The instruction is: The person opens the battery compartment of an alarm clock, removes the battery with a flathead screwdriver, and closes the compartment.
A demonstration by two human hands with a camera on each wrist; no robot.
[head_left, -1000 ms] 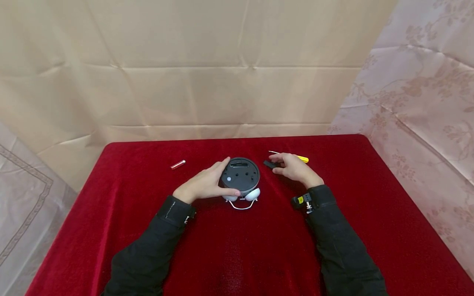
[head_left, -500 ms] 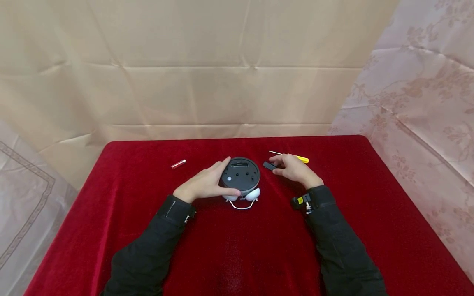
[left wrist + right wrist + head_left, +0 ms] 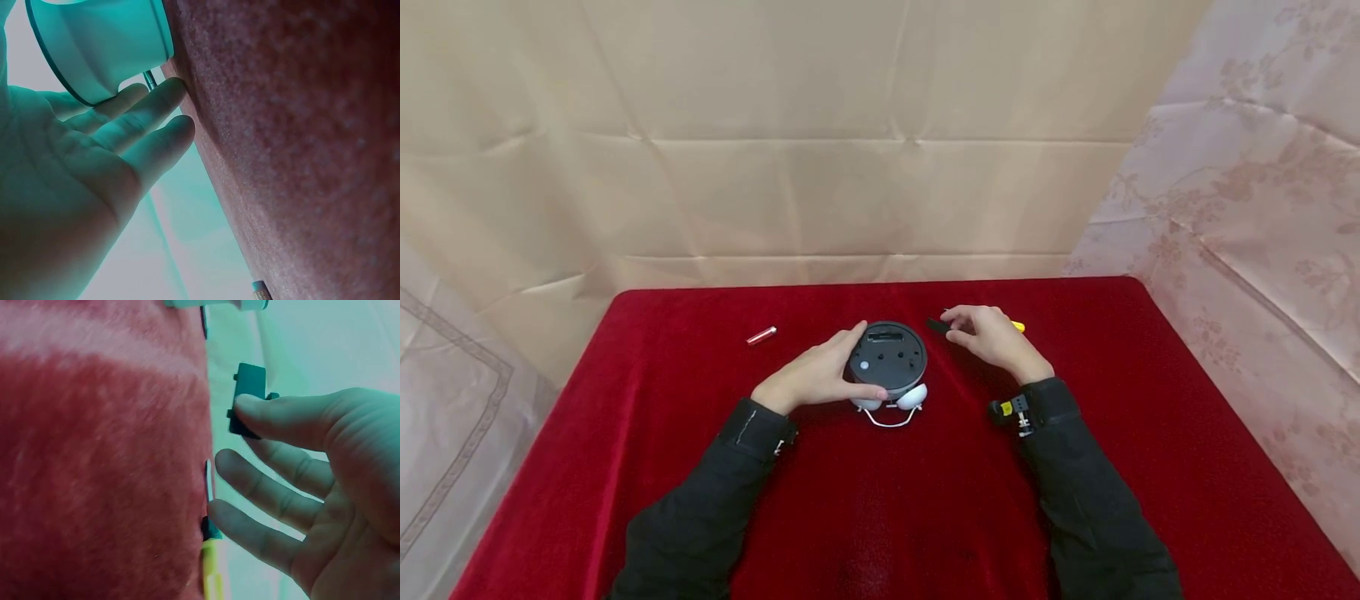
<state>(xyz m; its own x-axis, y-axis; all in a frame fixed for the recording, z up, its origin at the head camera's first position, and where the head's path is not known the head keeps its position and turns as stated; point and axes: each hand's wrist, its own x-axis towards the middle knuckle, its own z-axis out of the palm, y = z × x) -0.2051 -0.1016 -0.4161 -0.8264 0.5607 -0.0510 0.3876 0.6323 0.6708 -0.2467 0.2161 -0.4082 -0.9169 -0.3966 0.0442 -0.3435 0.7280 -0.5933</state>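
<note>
A twin-bell alarm clock (image 3: 887, 358) lies face down on the red cloth, its black back up, with its white bells and wire handle toward me. An open battery slot shows in that back. My left hand (image 3: 816, 369) grips the clock's left side, thumb at the near rim and index finger at the far edge. Just right of the clock, my right hand (image 3: 992, 337) pinches a small black battery cover (image 3: 252, 381) between thumb and index finger. In the right wrist view the cover is raised above the cloth, its side tabs visible, while the other fingers spread loosely.
A yellow-handled screwdriver (image 3: 1018, 326) lies behind my right hand, mostly hidden by it in the head view. Left of the clock rests a red and silver battery (image 3: 762, 335). Pale cloth hangs behind the table (image 3: 880, 517) and along its sides.
The right hand has shifted slightly up and left with the battery cover, whose tilt has changed, and now hides more of the screwdriver. The left hand and clock stay put.
</note>
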